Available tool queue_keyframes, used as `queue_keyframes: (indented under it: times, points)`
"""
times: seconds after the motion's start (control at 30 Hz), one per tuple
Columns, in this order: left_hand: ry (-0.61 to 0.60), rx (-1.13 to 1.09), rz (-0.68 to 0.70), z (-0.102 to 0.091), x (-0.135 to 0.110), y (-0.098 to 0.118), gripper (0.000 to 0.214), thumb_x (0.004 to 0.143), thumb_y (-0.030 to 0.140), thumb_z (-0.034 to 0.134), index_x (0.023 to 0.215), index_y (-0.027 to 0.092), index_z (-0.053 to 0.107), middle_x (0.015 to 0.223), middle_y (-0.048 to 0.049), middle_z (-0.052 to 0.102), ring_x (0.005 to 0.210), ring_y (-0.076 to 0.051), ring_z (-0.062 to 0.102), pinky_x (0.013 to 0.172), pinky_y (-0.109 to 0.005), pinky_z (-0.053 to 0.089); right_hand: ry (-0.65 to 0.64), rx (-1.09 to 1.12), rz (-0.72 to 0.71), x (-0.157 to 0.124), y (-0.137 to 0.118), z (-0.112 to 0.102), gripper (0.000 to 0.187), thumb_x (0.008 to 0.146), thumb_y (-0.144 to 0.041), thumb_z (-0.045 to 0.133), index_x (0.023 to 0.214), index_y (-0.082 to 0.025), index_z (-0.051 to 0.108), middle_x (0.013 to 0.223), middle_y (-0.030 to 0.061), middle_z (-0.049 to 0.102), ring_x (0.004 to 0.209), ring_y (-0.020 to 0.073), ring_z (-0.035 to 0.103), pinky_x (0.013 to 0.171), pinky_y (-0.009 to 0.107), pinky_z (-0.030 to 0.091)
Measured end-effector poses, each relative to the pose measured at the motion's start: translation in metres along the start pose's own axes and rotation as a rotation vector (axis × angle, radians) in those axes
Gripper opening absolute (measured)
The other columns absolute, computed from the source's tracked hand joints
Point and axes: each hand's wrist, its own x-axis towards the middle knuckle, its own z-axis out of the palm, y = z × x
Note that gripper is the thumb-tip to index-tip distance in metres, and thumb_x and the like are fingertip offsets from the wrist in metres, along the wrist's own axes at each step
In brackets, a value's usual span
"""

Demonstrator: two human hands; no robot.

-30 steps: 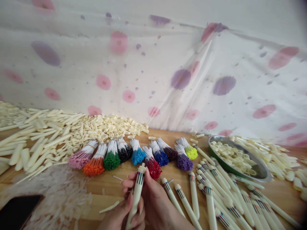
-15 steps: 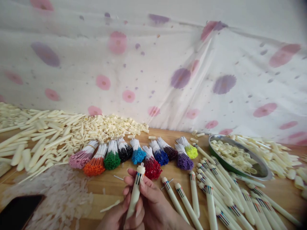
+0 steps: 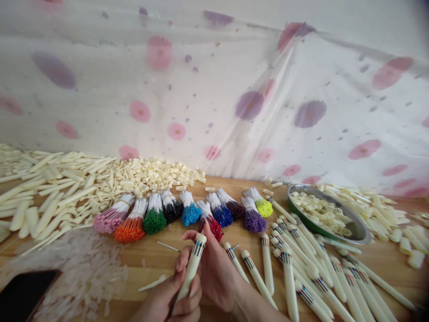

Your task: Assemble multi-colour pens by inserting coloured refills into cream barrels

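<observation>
A cream multicolour pen [image 3: 192, 268] stands tilted in front of me, its slotted head with coloured sliders uppermost. My left hand [image 3: 177, 293] is wrapped round the lower barrel. My right hand [image 3: 219, 268] is at the pen's head, thumb raised along its right side and a finger reaching behind it; the other fingers are partly hidden. Just beyond the thumb tip lies a bundle of red-ended refills [image 3: 212, 221]. A thin white refill [image 3: 168, 246] lies left of the pen, and a slim cream piece [image 3: 152, 283] lies nearer me.
Bundles of coloured refills, such as orange [image 3: 130, 229] and purple [image 3: 255, 219], form a row behind my hands. Multicolour pens [image 3: 290, 286] lie at right, below a metal bowl [image 3: 363, 237] of cream parts. At left are cream parts [image 3: 67, 192], translucent pieces [image 3: 83, 273] and a phone [image 3: 27, 293].
My right thumb has moved from the slider slots up past the pen's head. The clear tip that stood on the head is no longer plainly visible. The view has shifted slightly.
</observation>
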Motion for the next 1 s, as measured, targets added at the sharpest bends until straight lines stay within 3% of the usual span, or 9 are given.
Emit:
queue_keyframes:
  times: [0.2,0.33,0.43,0.5,0.6,0.67,0.77,0.87,1.0]
  points:
    - [-0.011,-0.054,-0.087,0.006,-0.006,0.008,0.032,0.071,0.038,0.072,0.063,0.015,0.051,0.043,0.0114,0.033,0.029,0.001,0.011,0.028,-0.009,0.014,0.083,-0.161,-0.233,-0.001,-0.015,-0.004,0.031,0.080,-0.043,0.062,0.097,-0.017,0.065,0.092,0.0049,0.068,0.077,0.0138,0.058,0.075,0.027,0.042]
    - [0.105,0.003,-0.074,0.007,-0.009,0.009,0.036,0.067,0.044,0.073,0.064,0.016,0.051,0.043,0.0124,0.032,0.031,0.000,0.008,0.028,-0.009,0.011,0.157,-0.317,-0.263,0.000,-0.020,-0.011,0.025,0.079,-0.039,0.064,0.083,-0.014,0.071,0.090,0.0058,0.069,0.074,0.0124,0.057,0.073,0.024,0.041]
    - [0.290,0.184,0.007,0.001,-0.007,0.006,0.040,0.067,0.053,0.070,0.065,0.017,0.053,0.043,0.0129,0.030,0.034,-0.001,0.008,0.029,-0.010,0.010,0.220,-0.323,-0.237,0.002,-0.016,-0.015,0.027,0.078,-0.042,0.066,0.080,-0.015,0.072,0.090,0.0061,0.069,0.074,0.0125,0.057,0.071,0.024,0.042]
    - [0.404,0.326,0.111,-0.007,-0.006,0.004,0.038,0.069,0.054,0.067,0.068,0.018,0.056,0.046,0.0107,0.036,0.036,-0.003,0.020,0.033,-0.011,0.018,0.250,-0.333,-0.245,0.004,-0.014,-0.016,0.028,0.076,-0.043,0.067,0.080,-0.016,0.072,0.091,0.0063,0.069,0.075,0.0132,0.058,0.071,0.025,0.043]
    - [0.543,0.490,0.320,-0.017,-0.006,0.000,0.021,0.073,0.040,0.069,0.078,0.020,0.061,0.062,0.0046,0.052,0.057,-0.008,0.047,0.050,-0.011,0.036,0.280,-0.372,-0.288,0.004,-0.013,-0.013,0.031,0.073,-0.046,0.068,0.081,-0.016,0.072,0.088,0.0063,0.068,0.074,0.0146,0.058,0.072,0.027,0.044]
    - [0.573,0.539,0.400,-0.020,-0.006,-0.002,0.017,0.074,0.034,0.070,0.085,0.023,0.063,0.068,0.0031,0.056,0.070,-0.011,0.053,0.060,-0.013,0.040,0.276,-0.381,-0.330,0.002,-0.012,-0.008,0.036,0.075,-0.050,0.065,0.087,-0.017,0.071,0.087,0.0063,0.068,0.076,0.0158,0.059,0.077,0.030,0.044]
    - [0.533,0.550,0.368,-0.017,-0.008,-0.003,0.020,0.077,0.038,0.065,0.093,0.025,0.064,0.064,0.0040,0.055,0.062,-0.012,0.055,0.057,-0.016,0.041,0.226,-0.422,-0.368,-0.003,-0.008,0.001,0.041,0.077,-0.049,0.063,0.108,-0.022,0.063,0.092,0.0045,0.067,0.081,0.0163,0.059,0.085,0.033,0.042]
    - [0.534,0.770,0.259,-0.005,-0.009,-0.002,0.024,0.081,0.044,0.057,0.092,0.025,0.065,0.057,0.0041,0.055,0.051,-0.013,0.052,0.053,-0.019,0.042,0.226,-0.540,-0.339,-0.008,-0.005,0.008,0.048,0.075,-0.040,0.068,0.119,-0.027,0.054,0.088,0.0012,0.064,0.075,0.0147,0.058,0.071,0.028,0.045]
    - [0.607,1.176,0.305,0.012,-0.012,0.010,0.021,0.080,0.039,0.060,0.093,0.024,0.066,0.079,-0.0022,0.065,0.082,-0.019,0.060,0.076,-0.025,0.043,0.406,-0.945,-0.407,-0.025,-0.030,-0.001,0.046,0.077,-0.041,0.063,0.118,-0.023,0.054,0.079,0.0008,0.060,0.067,0.0157,0.054,0.060,0.027,0.042]
